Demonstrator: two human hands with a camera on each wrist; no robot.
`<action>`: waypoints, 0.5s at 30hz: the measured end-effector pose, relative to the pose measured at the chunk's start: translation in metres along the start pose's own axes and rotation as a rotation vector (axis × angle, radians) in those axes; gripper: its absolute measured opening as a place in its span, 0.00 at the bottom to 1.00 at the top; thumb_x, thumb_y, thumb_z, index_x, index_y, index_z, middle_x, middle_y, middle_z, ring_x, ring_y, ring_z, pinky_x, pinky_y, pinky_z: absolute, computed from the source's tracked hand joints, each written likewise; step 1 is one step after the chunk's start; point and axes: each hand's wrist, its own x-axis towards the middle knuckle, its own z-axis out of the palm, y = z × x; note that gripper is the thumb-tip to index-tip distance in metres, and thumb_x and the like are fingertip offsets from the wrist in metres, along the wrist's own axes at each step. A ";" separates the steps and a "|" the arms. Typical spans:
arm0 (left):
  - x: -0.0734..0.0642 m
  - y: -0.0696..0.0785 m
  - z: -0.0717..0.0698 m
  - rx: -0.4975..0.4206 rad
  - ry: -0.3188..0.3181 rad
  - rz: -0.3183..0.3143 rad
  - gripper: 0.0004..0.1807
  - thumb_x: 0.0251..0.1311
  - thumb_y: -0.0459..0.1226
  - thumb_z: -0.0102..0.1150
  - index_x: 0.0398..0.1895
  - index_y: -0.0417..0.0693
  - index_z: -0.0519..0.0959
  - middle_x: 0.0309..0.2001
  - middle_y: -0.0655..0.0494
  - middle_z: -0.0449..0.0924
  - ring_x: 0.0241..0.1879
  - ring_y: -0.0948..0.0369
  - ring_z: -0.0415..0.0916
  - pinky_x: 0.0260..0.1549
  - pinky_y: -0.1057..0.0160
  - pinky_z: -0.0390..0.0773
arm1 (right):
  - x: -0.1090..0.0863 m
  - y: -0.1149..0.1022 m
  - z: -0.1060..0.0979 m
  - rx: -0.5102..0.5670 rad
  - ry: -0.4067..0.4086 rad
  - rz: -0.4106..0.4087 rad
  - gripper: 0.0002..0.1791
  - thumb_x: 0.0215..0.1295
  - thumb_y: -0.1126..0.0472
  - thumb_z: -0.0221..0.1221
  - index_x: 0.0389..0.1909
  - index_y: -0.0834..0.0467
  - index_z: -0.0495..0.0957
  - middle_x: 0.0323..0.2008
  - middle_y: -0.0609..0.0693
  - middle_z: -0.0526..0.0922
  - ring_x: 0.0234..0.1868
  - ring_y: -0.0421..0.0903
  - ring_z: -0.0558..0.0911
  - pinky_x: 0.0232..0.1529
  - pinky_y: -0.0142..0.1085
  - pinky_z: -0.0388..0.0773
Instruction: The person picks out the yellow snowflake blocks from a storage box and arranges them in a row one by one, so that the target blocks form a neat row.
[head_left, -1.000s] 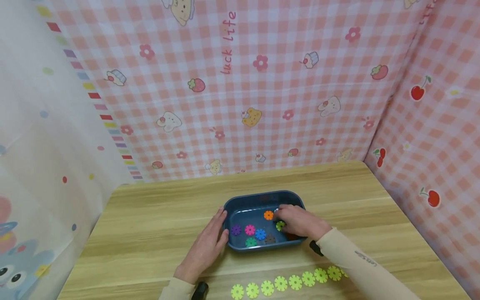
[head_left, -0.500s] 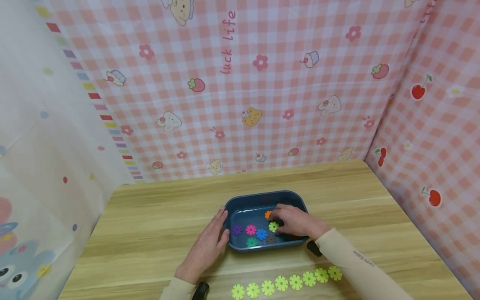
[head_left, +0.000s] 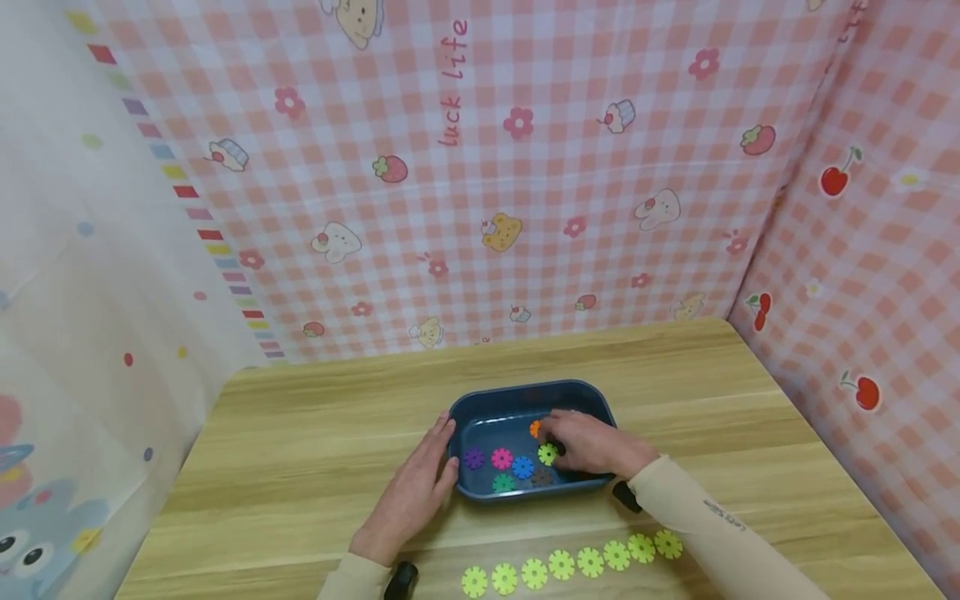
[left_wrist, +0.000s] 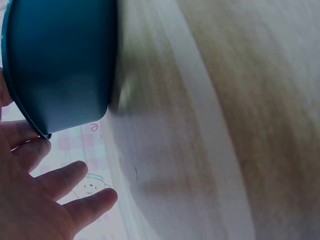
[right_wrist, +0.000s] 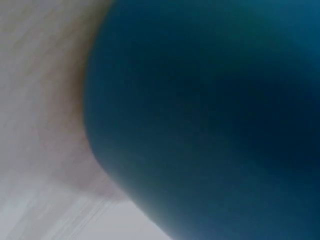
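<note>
A dark blue bin (head_left: 495, 435) stands on the table, with several notched plastic discs lying flat in it: purple (head_left: 474, 458), pink (head_left: 502, 458), blue (head_left: 522, 467), green (head_left: 504, 483), brown (head_left: 542, 477), orange (head_left: 535, 428) and yellow-green (head_left: 548, 454). Against the bin's left end, my left hand (head_left: 408, 492) rests with fingers extended; the left wrist view has its fingertips at the rim (left_wrist: 22, 112). My right hand (head_left: 592, 442) reaches into the bin's right half, fingers bent down beside the orange and yellow-green discs. What lies under those fingers is hidden. The right wrist view has only the bin's outer wall (right_wrist: 190, 130), blurred.
In front of the bin, a row of several yellow-green discs (head_left: 561, 564) lies on the wooden table (head_left: 315, 467); the right sleeve (head_left: 720, 525) passes by its right end. A pink checked cloth (head_left: 450, 208) hangs behind, and more cloth hangs at both sides.
My right hand has shifted slightly left inside the bin. The yellow-green disc by its thumb has slid left too, and the orange disc is now partly covered. My left hand stays put.
</note>
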 end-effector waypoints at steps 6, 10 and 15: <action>0.000 0.000 -0.001 -0.008 0.004 0.008 0.31 0.79 0.43 0.50 0.80 0.42 0.61 0.81 0.47 0.54 0.78 0.47 0.56 0.74 0.44 0.62 | 0.002 -0.002 0.002 -0.020 0.012 -0.019 0.15 0.63 0.64 0.71 0.49 0.55 0.82 0.43 0.45 0.82 0.43 0.42 0.79 0.48 0.41 0.84; 0.000 0.000 -0.001 -0.011 0.000 0.006 0.31 0.79 0.43 0.50 0.80 0.42 0.61 0.82 0.48 0.54 0.78 0.48 0.56 0.74 0.44 0.62 | 0.000 0.000 0.001 -0.007 0.039 -0.081 0.14 0.64 0.65 0.71 0.49 0.56 0.83 0.42 0.45 0.82 0.40 0.40 0.79 0.43 0.38 0.83; 0.000 0.001 -0.002 -0.005 -0.005 -0.005 0.31 0.79 0.43 0.50 0.80 0.43 0.61 0.82 0.49 0.53 0.78 0.48 0.56 0.74 0.45 0.62 | -0.001 0.001 0.000 0.045 0.073 -0.125 0.10 0.67 0.68 0.68 0.47 0.56 0.85 0.41 0.46 0.83 0.39 0.38 0.79 0.40 0.35 0.83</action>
